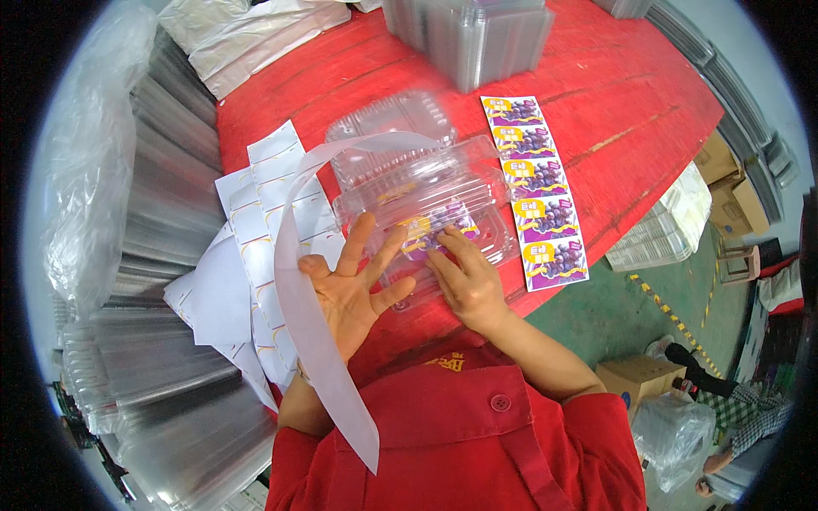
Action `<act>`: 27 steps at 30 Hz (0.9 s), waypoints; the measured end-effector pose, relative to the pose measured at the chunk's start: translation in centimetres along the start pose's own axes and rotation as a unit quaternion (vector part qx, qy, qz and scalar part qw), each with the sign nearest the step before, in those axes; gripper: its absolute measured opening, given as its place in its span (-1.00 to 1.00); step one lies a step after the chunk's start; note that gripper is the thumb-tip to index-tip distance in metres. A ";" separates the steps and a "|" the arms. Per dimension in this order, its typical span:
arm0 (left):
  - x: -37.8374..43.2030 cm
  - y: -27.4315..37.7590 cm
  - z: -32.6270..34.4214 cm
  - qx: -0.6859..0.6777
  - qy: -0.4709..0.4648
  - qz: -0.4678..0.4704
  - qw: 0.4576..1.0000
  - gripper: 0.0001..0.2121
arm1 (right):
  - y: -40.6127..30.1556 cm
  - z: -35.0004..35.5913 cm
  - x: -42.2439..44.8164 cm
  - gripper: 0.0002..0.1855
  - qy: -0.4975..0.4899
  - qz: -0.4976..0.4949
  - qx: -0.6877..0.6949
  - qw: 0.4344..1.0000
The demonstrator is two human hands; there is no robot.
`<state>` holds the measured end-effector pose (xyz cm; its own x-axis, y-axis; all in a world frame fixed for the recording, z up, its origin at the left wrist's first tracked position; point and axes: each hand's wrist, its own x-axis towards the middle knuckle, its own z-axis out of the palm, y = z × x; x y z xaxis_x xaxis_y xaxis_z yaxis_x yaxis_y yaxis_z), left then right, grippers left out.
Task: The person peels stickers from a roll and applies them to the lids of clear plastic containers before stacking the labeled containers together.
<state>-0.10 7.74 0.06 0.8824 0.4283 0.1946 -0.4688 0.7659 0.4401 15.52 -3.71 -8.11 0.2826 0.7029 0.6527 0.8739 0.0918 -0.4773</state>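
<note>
A clear plastic clamshell box (498, 236) lies before me on the red table, its lid tilted up. My right hand (466, 274) rests its fingertips on a purple and yellow grape label (457, 217) on the box. Spread fingers and an upturned palm show on my left hand (354, 287), at the box's left side. A long white paper strip (291, 255) curls over the palm side and hangs down to my apron; whether the hand grips it is not clear. Behind the box lies another clear container (396, 121). A sheet of grape labels (543, 191) lies to the right.
Used white backing strips (223, 281) lie in a heap at the left. Nested clear containers (473, 45) stand at the table's back, and more long stacks (172, 211) line the left side. Cardboard boxes (639, 377) and a seated person's arm and legs (748, 415) are at the lower right.
</note>
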 end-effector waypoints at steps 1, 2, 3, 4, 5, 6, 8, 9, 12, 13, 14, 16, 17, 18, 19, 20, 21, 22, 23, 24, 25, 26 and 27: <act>0.0 0.0 0.0 -0.004 -0.003 0.000 1.000 -0.79 | -0.1 0.0 0.0 -0.78 -0.004 0.000 -0.002 1.000; 0.1 0.0 0.0 -0.007 -0.006 0.000 1.000 -0.79 | -0.1 0.0 0.1 -0.77 -0.009 0.000 -0.003 1.000; 0.1 0.1 0.0 -0.008 -0.006 -0.001 1.000 -0.79 | -0.1 0.0 0.1 -0.77 -0.009 0.000 -0.004 1.000; 0.1 0.1 0.0 -0.005 -0.004 -0.001 1.000 -0.79 | -0.1 0.0 0.1 -0.77 -0.008 0.002 -0.009 1.000; 0.0 0.1 0.0 -0.003 -0.002 -0.002 1.000 -0.79 | -0.1 0.0 0.0 -0.76 -0.008 0.003 -0.014 1.000; 0.0 0.1 0.0 -0.003 -0.002 -0.002 1.000 -0.79 | -0.2 0.1 0.0 -0.76 -0.008 0.003 -0.014 1.000; -0.1 0.1 -0.1 -0.007 -0.002 -0.003 1.000 -0.79 | -0.2 0.2 -0.2 -0.76 -0.010 0.009 -0.015 1.000; -0.1 0.1 -0.1 -0.007 -0.002 -0.003 1.000 -0.79 | -0.2 0.2 -0.2 -0.76 -0.010 0.008 -0.015 1.000; -0.1 0.0 -0.1 -0.015 -0.002 -0.003 1.000 -0.79 | -0.1 0.1 -0.3 -0.73 -0.030 0.019 -0.011 0.999; -0.1 -0.1 -0.1 -0.014 -0.001 -0.001 1.000 -0.78 | -0.1 0.1 -0.4 -0.71 -0.041 0.018 -0.011 0.999; -0.1 -0.1 -0.1 -0.013 0.001 0.002 1.000 -0.78 | 0.0 0.0 -0.4 -0.69 -0.052 0.017 -0.011 0.998; -0.1 -0.1 0.0 -0.006 0.002 0.004 1.000 -0.78 | -0.1 -0.3 -0.2 -0.68 -0.063 0.021 -0.007 0.998; -0.1 -0.1 0.0 0.001 0.003 0.006 1.000 -0.78 | -0.2 -0.4 -0.1 -0.67 -0.075 0.024 -0.004 0.997; -0.1 -0.2 0.0 0.002 0.002 0.005 1.000 -0.78 | -0.1 -0.3 -0.1 -0.67 -0.074 0.025 -0.004 0.997; -0.2 -0.2 0.0 0.003 0.005 0.005 1.000 -0.78 | 0.0 -0.2 -0.2 -0.67 -0.088 0.024 -0.011 0.996; -0.2 -0.2 0.0 0.004 0.007 0.006 1.000 -0.79 | 0.0 -0.2 -0.2 -0.67 -0.102 0.023 -0.019 0.994; -0.2 -0.2 0.1 0.005 0.007 0.006 1.000 -0.79 | -0.1 -0.2 -0.2 -0.67 -0.102 0.022 -0.018 0.994; -0.2 -0.2 0.2 0.013 0.011 0.008 1.000 -0.79 | -0.2 -0.3 -0.1 -0.68 -0.113 0.024 -0.030 0.993; -0.2 -0.3 0.4 0.021 0.015 0.010 1.000 -0.79 | -0.4 -0.3 0.0 -0.68 -0.123 0.026 -0.042 0.991; -0.3 -0.3 0.4 0.022 0.016 0.010 1.000 -0.79 | -0.5 -0.3 0.1 -0.68 -0.124 0.026 -0.041 0.991; -0.3 -0.3 0.3 0.021 0.018 0.011 1.000 -0.78 | -0.6 -0.3 0.1 -0.68 -0.124 0.028 -0.042 0.991; -0.3 -0.4 0.3 0.020 0.020 0.012 1.000 -0.78 | -0.7 -0.3 0.2 -0.67 -0.125 0.030 -0.043 0.991; -0.3 -0.5 0.2 0.020 0.020 0.013 1.000 -0.78 | -0.8 -0.4 0.3 -0.67 -0.126 0.030 -0.042 0.991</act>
<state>-0.15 7.14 -0.04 0.8671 0.4678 0.1710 -0.4890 0.7346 0.4703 15.11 -3.86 -7.30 0.2366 0.8598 0.4525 0.8915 -0.0070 -0.4529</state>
